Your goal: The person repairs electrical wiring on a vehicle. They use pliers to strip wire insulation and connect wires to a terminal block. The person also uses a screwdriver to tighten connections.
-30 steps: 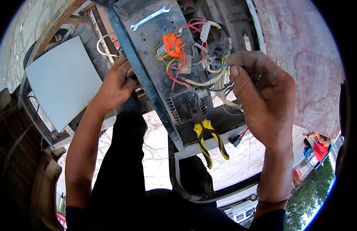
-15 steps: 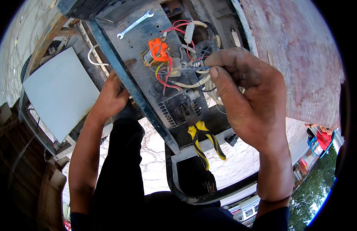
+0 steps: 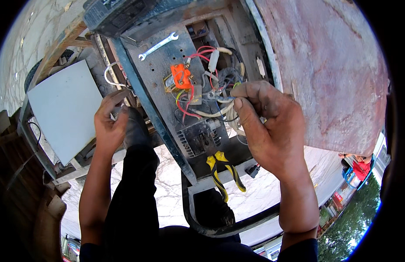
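My right hand [image 3: 272, 131] pinches a blue wire [image 3: 227, 99] among tangled red, white and grey wiring [image 3: 204, 113] inside a grimy metal housing [image 3: 158, 100]. My left hand [image 3: 115, 113] is outside the housing's left rail, fingers loosely bent and apart, near a white cable [image 3: 107, 74]. An orange component [image 3: 181, 76] is mounted on the plate, with a silver open-end wrench [image 3: 158, 46] lying above it. Yellow-and-black pliers [image 3: 224, 172] rest at the housing's lower end, below a black finned unit [image 3: 193, 142].
A white panel [image 3: 63, 113] rests in the left frame, a weathered board [image 3: 329, 74] lies at right, and a black case [image 3: 111, 13] sits at top left. My leg [image 3: 132, 183] is below. At far right are a person in red [image 3: 359, 166] and trees.
My left hand has drawn back from behind the rail, moving down and left. My right hand keeps its pinch on the wire. The view has shifted slightly.
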A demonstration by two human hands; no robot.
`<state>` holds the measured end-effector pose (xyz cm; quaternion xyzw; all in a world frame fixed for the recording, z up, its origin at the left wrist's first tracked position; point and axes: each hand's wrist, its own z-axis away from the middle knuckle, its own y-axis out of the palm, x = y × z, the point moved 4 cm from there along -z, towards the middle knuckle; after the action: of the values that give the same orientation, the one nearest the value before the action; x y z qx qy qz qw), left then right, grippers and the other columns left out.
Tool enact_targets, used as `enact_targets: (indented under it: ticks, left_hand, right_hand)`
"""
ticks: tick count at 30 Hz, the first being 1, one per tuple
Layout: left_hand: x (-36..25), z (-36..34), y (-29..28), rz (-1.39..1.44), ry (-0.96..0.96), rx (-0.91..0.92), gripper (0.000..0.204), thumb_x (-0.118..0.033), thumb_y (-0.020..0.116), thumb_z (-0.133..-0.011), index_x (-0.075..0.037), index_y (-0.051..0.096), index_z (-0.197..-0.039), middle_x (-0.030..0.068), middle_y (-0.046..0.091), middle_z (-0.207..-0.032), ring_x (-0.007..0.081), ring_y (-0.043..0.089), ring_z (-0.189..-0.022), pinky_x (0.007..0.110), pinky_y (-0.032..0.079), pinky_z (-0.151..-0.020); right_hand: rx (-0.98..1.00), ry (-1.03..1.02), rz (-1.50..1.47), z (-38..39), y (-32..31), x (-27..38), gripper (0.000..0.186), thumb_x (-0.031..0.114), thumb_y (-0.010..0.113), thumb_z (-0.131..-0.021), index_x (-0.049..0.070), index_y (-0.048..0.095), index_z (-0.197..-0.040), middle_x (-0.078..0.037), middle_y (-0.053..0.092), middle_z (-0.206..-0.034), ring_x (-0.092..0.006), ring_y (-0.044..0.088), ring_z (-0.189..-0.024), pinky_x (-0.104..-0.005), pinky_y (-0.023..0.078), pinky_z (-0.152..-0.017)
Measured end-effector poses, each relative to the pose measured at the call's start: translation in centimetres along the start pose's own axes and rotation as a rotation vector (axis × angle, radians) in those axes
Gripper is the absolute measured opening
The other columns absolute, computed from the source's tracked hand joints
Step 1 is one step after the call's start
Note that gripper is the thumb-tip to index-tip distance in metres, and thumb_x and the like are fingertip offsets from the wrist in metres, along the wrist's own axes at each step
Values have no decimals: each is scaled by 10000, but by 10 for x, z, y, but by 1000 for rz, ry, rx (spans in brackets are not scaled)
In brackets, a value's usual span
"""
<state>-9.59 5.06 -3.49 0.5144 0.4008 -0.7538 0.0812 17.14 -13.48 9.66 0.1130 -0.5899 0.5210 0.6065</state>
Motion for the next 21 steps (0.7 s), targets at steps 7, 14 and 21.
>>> enact_targets:
  ticks: [7,14,21]
  left_hand:
    - [-31,-1,-10,239,-16,-230,162,4,735,-946,-4,614,-838,88,696,-953,172,629,-869,318,498,-804]
    - [-77,-21,8,247,211,-51,238,12,729,-954,-37,538,-822,87,657,-908,148,593,-818,290,475,-740]
    - [-119,-25,33,421,214,269,154,-30,792,-910,-8,706,-1035,128,728,-967,209,707,-824,333,558,-731]
  right_hand:
    - [-1,118,-38,0,-2,3,87,-6,672,-975,-34,702,-1052,-95,689,-844,-78,602,-745,-269,506,-673]
    - [-42,130,-95,1,-3,3,79,3,665,-1000,-33,704,-1058,-46,669,-829,-55,565,-737,-242,499,-673]
    - [36,76,-126,4,1,-1,96,21,676,-1009,-29,698,-1089,-37,688,-841,-58,600,-773,-246,523,-704]
